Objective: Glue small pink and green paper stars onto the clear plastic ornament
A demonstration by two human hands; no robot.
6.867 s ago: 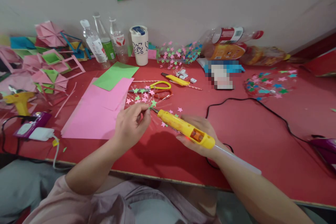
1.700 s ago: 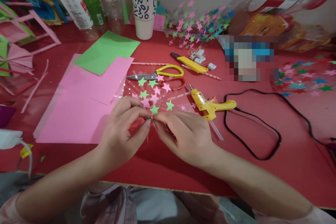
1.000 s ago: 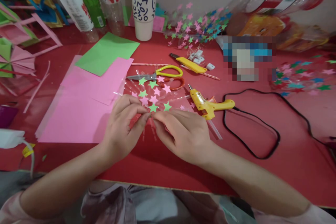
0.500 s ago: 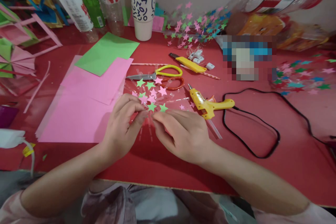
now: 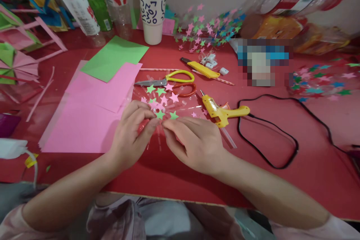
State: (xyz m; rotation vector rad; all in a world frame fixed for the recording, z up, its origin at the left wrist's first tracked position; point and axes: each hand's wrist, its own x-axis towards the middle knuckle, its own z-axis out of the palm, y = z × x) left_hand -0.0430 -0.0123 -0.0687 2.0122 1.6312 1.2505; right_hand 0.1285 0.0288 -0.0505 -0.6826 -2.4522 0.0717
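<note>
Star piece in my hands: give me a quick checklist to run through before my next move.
1. Star piece pinched by left hand and right hand: ok.
2. Glue joint set: cannot tell, fingers cover it.
3. Glue gun lying on the table, in neither hand: ok.
4. Gun nozzle clear of the piece's clear strips: cannot tell.
5. Yellow scissors shut, beyond the stars: ok.
6. Black cord off the hands, looped to the right: ok.

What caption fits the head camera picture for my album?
Left hand and right hand pinch star-covered clear strips beside a yellow glue gun.
</note>
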